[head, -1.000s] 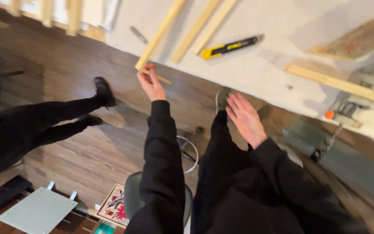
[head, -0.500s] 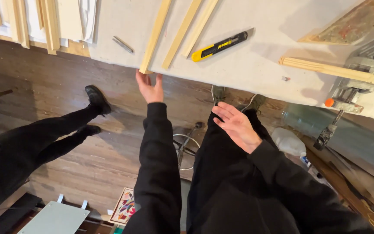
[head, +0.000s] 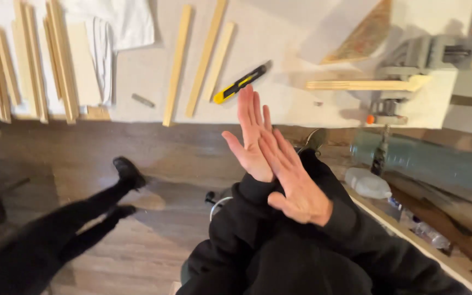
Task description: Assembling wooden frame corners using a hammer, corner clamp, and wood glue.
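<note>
Both my hands are raised in front of me, below the near edge of the white worktable (head: pixel 279 109). My left hand (head: pixel 249 136) is flat with its fingers pointing up. My right hand (head: pixel 296 186) lies across it, palm against it, fingers stretched out. Neither holds anything. Just beyond the left fingertips, a yellow and black utility knife (head: pixel 241 83) lies on the table. Three loose wooden strips (head: pixel 177 65) lie to the left of the knife. Black sleeves cover both my arms.
A stack of wooden strips (head: pixel 28 60) and a white cloth (head: pixel 121 22) lie at the table's left. A vise (head: pixel 411 54) at the right clamps another strip (head: pixel 367 84). Another person's black-clad legs and shoes (head: pixel 129 172) stretch across the wooden floor at left. A plastic bottle (head: pixel 367 183) lies right.
My left hand left the end of the wooden strip at the table edge and came back. My right hand rose to meet it; now they lie pressed together.
</note>
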